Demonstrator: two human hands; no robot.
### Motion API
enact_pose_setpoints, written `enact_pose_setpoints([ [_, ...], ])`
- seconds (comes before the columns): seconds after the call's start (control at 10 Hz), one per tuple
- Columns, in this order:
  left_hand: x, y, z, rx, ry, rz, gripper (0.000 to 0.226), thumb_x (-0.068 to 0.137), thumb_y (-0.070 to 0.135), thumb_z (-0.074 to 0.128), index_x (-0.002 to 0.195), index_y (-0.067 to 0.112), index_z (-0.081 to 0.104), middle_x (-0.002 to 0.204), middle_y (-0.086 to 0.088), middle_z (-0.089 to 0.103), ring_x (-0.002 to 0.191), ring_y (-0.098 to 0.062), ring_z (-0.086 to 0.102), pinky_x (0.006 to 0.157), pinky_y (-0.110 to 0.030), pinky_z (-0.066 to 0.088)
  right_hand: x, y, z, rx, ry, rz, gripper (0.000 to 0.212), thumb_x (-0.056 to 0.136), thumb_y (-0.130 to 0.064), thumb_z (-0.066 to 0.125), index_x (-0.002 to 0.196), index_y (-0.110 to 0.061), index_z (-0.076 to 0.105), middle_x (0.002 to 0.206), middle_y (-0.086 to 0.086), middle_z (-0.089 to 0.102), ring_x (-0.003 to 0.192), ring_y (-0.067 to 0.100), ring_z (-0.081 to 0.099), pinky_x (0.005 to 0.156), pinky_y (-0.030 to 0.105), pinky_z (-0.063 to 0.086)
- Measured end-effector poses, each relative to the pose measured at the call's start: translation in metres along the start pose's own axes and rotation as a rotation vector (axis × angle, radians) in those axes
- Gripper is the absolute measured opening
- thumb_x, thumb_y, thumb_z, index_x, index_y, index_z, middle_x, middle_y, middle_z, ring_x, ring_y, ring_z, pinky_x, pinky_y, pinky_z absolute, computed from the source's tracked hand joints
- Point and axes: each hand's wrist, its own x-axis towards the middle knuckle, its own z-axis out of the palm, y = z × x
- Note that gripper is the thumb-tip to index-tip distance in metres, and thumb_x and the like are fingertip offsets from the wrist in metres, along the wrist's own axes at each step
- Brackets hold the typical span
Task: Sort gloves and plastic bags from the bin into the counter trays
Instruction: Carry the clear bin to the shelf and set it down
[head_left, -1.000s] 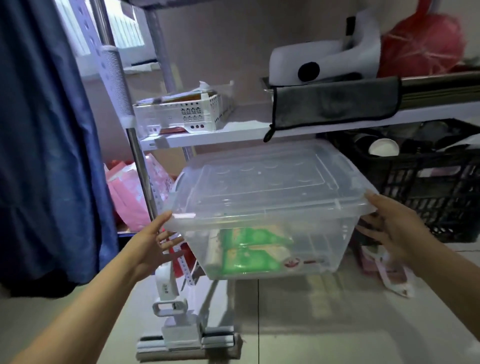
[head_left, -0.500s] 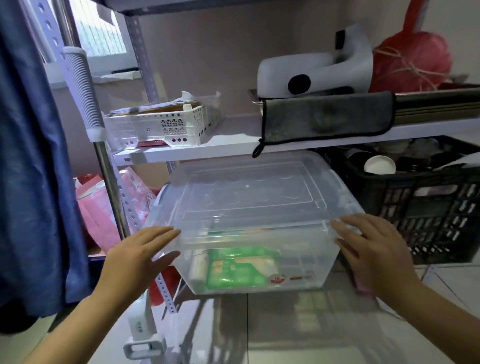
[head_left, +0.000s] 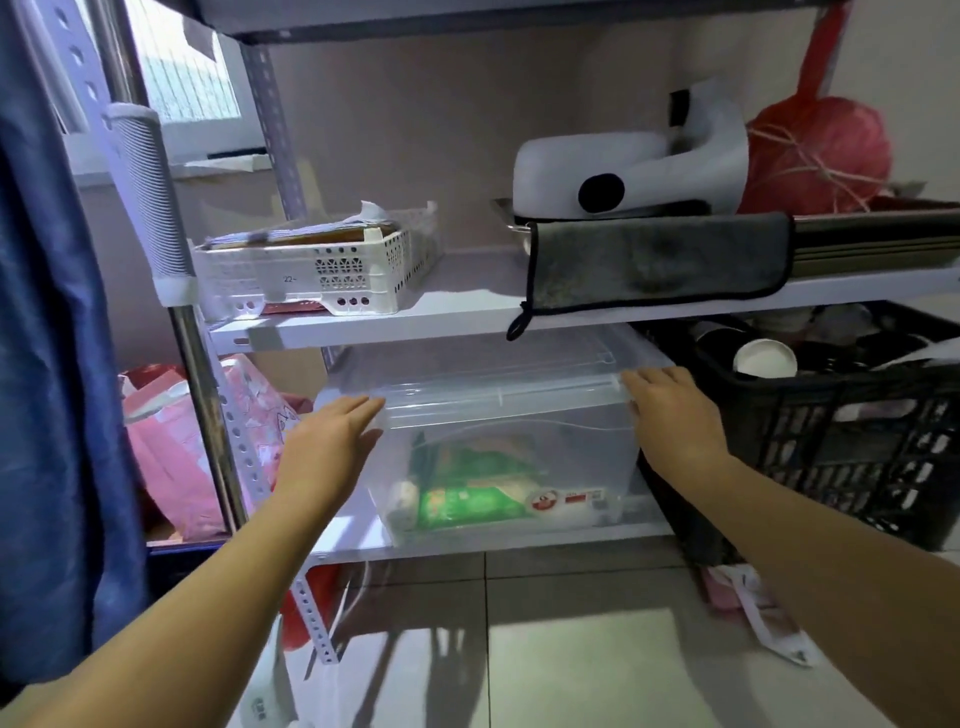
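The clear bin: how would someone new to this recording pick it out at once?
Look at the metal shelving unit and go to its lowest shelf. The clear bin sits there with a lid on, between pink bags and a black crate. It alone is see-through, showing green packets inside.

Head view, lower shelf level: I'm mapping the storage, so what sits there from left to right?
Pink plastic bag → left hand → clear lidded plastic bin → right hand → black slatted plastic crate.
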Motion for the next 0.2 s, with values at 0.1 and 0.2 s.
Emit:
enact_pose_setpoints([
  [0.1,0.007,-0.002,0.003,-0.065,-0.107,-0.068,0.046,0.091,0.014,0.069,0.136,0.01,0.059,0.136,-0.013,0.061,0.123,-0.035,0.057,0.097,-0.048,0.05,0.003,0.004,-0.007,0.112,-0.206,-0.009,0.059,0.099,-0.007,0.049,0.154,-0.013,0.029,0.161,0.008,0.029,0.149,0.026,0.02,0.116,0.038,0.029],
  [0.2,0.015,0.0,-0.008,0.002,-0.304,-0.126,0.065,0.095,0.031,0.062,0.153,0.021,0.034,0.159,-0.01,0.033,0.147,-0.033,0.024,0.118,-0.046,0.026,-0.003,0.01,-0.026,0.063,-0.314,-0.076,0.067,0.099,-0.023,0.05,0.157,-0.02,0.016,0.166,0.006,0.012,0.152,0.024,0.008,0.121,0.045,0.018],
])
